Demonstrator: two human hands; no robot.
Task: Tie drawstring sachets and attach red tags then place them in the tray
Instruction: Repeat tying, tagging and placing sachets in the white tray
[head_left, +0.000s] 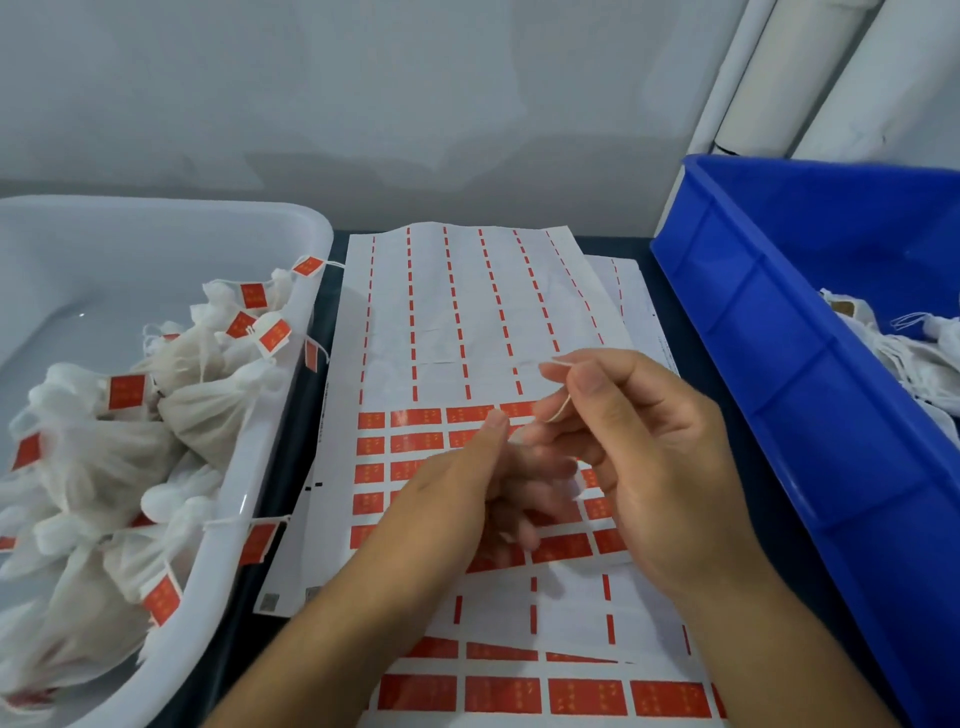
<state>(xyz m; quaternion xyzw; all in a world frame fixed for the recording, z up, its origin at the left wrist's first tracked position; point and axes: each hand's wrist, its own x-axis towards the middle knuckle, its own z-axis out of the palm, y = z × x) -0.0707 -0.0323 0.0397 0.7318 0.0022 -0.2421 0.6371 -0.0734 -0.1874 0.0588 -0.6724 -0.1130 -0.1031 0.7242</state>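
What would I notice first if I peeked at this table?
Probably the big white sticker sheets in the middle, covered in rows of small red rectangular tags, with two bare hands above them: the right hand pinches a thin pale string, with the left hand beside it. On the left, a translucent white plastic tray holds a heap of white cloth drawstring sachets with red tags, and a bright blue plastic bin sits on the right.

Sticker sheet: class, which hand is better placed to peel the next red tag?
Left, probably. The left hand rests on the red tags of the sticker sheet, while the right hand pinches a string.
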